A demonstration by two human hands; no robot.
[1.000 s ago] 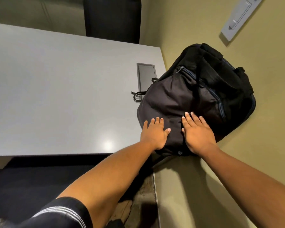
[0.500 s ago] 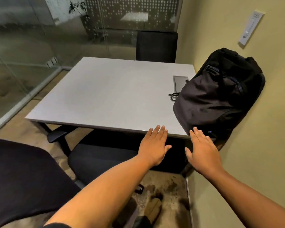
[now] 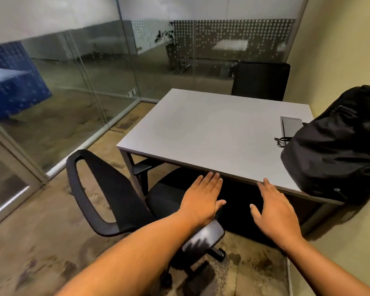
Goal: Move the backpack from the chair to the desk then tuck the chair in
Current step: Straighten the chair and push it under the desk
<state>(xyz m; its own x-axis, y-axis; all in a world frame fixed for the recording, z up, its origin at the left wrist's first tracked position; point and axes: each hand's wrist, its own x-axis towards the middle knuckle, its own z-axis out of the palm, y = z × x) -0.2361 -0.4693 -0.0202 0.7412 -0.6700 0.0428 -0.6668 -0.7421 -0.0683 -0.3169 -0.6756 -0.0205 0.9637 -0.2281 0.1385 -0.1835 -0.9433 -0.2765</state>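
Backpack [image 3: 338, 146] on worktop [image 3: 212, 129], right of frame, leaning on wall. Both hands empty, fingers [image 3: 209, 178] spread, above chair [image 3: 120, 195] at lower centre. Risk: chair armrest catching worktop edge when pushed.

Black backpack [image 3: 338, 150], grey desk [image 3: 212, 133], black chair [image 3: 115, 189].
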